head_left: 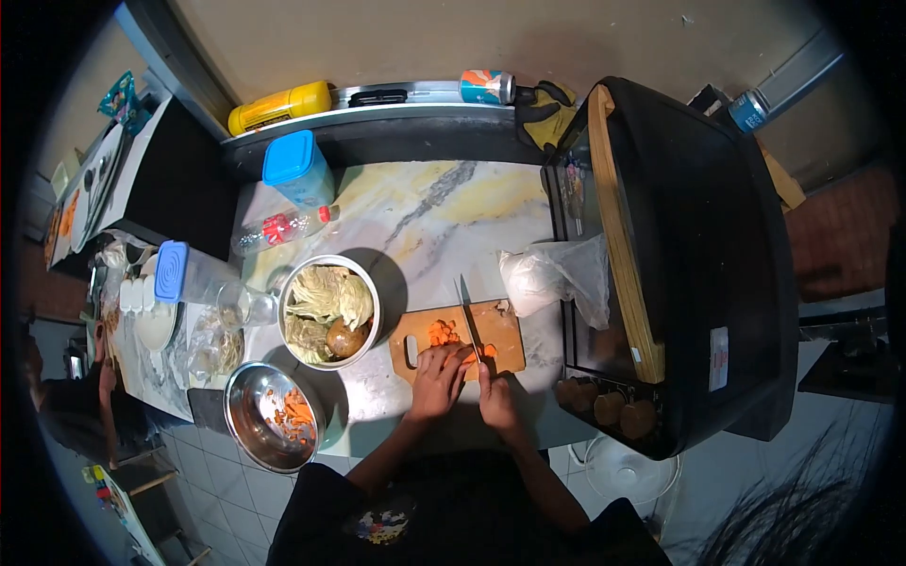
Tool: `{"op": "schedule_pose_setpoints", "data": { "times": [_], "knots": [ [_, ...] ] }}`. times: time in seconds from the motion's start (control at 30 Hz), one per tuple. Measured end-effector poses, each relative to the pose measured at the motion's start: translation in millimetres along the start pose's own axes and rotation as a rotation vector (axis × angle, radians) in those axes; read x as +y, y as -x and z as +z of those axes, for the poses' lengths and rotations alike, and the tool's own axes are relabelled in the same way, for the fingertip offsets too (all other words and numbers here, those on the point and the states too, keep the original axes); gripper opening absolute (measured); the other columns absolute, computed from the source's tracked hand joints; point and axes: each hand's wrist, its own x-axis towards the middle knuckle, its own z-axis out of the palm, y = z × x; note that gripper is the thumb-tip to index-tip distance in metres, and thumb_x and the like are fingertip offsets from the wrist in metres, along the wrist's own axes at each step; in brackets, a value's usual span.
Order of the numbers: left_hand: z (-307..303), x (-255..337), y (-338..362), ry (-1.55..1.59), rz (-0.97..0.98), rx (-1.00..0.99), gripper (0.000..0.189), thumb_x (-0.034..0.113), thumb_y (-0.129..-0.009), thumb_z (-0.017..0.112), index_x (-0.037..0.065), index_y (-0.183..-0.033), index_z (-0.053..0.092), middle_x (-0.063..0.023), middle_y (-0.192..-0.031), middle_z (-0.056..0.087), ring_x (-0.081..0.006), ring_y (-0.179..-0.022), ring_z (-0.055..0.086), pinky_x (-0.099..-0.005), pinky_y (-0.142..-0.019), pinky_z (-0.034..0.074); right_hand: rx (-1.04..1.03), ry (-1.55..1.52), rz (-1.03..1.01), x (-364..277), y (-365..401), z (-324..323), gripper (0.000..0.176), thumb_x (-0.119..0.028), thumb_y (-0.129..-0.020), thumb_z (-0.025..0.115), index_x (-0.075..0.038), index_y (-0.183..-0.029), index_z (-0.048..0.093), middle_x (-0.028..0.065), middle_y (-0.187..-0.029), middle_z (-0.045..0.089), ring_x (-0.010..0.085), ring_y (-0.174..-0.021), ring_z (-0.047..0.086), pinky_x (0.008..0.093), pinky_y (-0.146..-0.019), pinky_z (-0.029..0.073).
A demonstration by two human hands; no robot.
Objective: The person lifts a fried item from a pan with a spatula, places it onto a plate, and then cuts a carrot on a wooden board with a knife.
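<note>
A wooden cutting board (511, 342) lies on the counter in front of me. My right hand (496, 400) is wrapped round the handle of a knife (469, 315), whose long blade points away from me across the board. Beside the blade, my left hand (438, 379) has its fingers bent and pressed together over a piece of carrot, mostly hidden under the fingertips. Diced carrot (442, 332) is heaped on the board just beyond the left fingers. More orange carrot (488, 351) shows to the right of the blade.
Left of the board stand a white bowl (379, 325) of cabbage and a brown round vegetable, and a steel bowl (236, 424) with carrot scraps. A bag of white powder (530, 280) leans near a black oven (698, 264). Another person (80, 406) is at far left.
</note>
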Motion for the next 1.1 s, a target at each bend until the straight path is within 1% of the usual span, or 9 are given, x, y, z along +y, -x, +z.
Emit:
{"op": "schedule_pose_setpoints", "data": {
  "times": [0.27, 0.33, 0.53, 0.63, 0.73, 0.87, 0.93, 1.03, 1.1],
  "knots": [
    [-10, 6, -5, 0.029, 0.014, -0.044, 0.035, 0.003, -0.075, 0.063, 0.007, -0.110, 0.057, -0.0116, -0.107, 0.056, -0.0313, -0.097, 0.050, -0.0387, -0.085, 0.040, -0.156, -0.057, 0.143, -11, -5, -9, 0.063, -0.049, -0.095, 0.032, 0.008, -0.091, 0.059, 0.0356, -0.080, 0.055, 0.0501, -0.084, 0.053, 0.0503, -0.070, 0.043],
    [-11, 9, -5, 0.018, 0.003, -0.053, 0.035, 0.003, -0.074, 0.064, 0.006, -0.109, 0.058, -0.0112, -0.106, 0.057, -0.0306, -0.096, 0.050, -0.0386, -0.085, 0.040, 0.034, -0.071, -0.003, -19, -1, -11, 0.076, -0.053, -0.094, 0.027, 0.010, -0.063, 0.054, 0.0272, -0.052, 0.050, 0.0440, -0.059, 0.055, 0.0479, -0.060, 0.043],
    [-16, 11, -9, -0.033, 0.021, -0.024, 0.032, 0.010, -0.078, 0.063, 0.007, -0.110, 0.060, -0.0072, -0.100, 0.060, -0.0267, -0.091, 0.050, -0.0374, -0.079, 0.039, -0.152, -0.169, 0.166, 4, -5, -7, 0.081, -0.063, -0.090, 0.028, 0.004, -0.048, 0.047, 0.0116, -0.038, 0.043, 0.0252, -0.034, 0.051, 0.0369, -0.041, 0.044],
    [-15, 12, -8, -0.017, 0.012, -0.047, 0.032, 0.011, -0.077, 0.064, 0.007, -0.109, 0.060, -0.0070, -0.101, 0.059, -0.0266, -0.091, 0.050, -0.0382, -0.079, 0.038, -0.391, -0.185, 0.382, -22, -5, -33, 0.077, -0.060, -0.091, 0.028, 0.009, -0.073, 0.056, 0.0234, -0.059, 0.055, 0.0344, -0.048, 0.059, 0.0407, -0.045, 0.046],
    [-15, 16, -6, -0.044, 0.008, -0.070, 0.032, 0.006, -0.075, 0.064, 0.006, -0.106, 0.060, -0.0087, -0.100, 0.060, -0.0280, -0.090, 0.051, -0.0384, -0.081, 0.040, -0.279, -0.261, 0.335, -16, -3, -31, 0.080, -0.064, -0.089, 0.028, 0.002, -0.047, 0.046, 0.0107, -0.039, 0.044, 0.0232, -0.033, 0.051, 0.0347, -0.037, 0.043],
    [-10, 17, -7, -0.048, 0.038, -0.036, 0.032, 0.006, -0.073, 0.064, 0.006, -0.105, 0.060, -0.0084, -0.100, 0.058, -0.0282, -0.089, 0.051, -0.0385, -0.080, 0.041, -0.272, -0.204, 0.313, -7, -5, -28, 0.080, -0.064, -0.089, 0.028, 0.001, -0.049, 0.047, 0.0104, -0.039, 0.044, 0.0225, -0.032, 0.049, 0.0341, -0.036, 0.042],
    [-11, 18, -8, -0.047, 0.028, -0.042, 0.032, 0.007, -0.073, 0.064, 0.006, -0.105, 0.060, -0.0087, -0.100, 0.058, -0.0285, -0.090, 0.050, -0.0391, -0.080, 0.040, -0.075, -0.174, 0.037, -1, -5, -22, 0.077, -0.059, -0.092, 0.030, 0.005, -0.053, 0.049, 0.0176, -0.044, 0.048, 0.0313, -0.040, 0.054, 0.0390, -0.042, 0.043],
    [-8, 16, -5, -0.051, -0.004, -0.043, 0.034, 0.007, -0.074, 0.064, 0.006, -0.107, 0.058, -0.0093, -0.100, 0.057, -0.0292, -0.091, 0.050, -0.0402, -0.080, 0.040, -0.115, -0.152, -0.003, -5, -4, -25, 0.064, -0.046, -0.096, 0.032, 0.009, -0.076, 0.058, 0.0304, -0.071, 0.056, 0.0478, -0.079, 0.055, 0.0487, -0.068, 0.042],
    [-6, 13, -2, -0.056, -0.025, -0.041, 0.036, 0.008, -0.074, 0.063, 0.006, -0.109, 0.057, -0.0096, -0.100, 0.057, -0.0295, -0.091, 0.050, -0.0407, -0.080, 0.040, -0.145, -0.131, 0.017, -6, -5, -27, 0.063, -0.046, -0.095, 0.033, 0.009, -0.077, 0.059, 0.0308, -0.071, 0.055, 0.0475, -0.079, 0.055, 0.0489, -0.067, 0.042]
  ]
}}
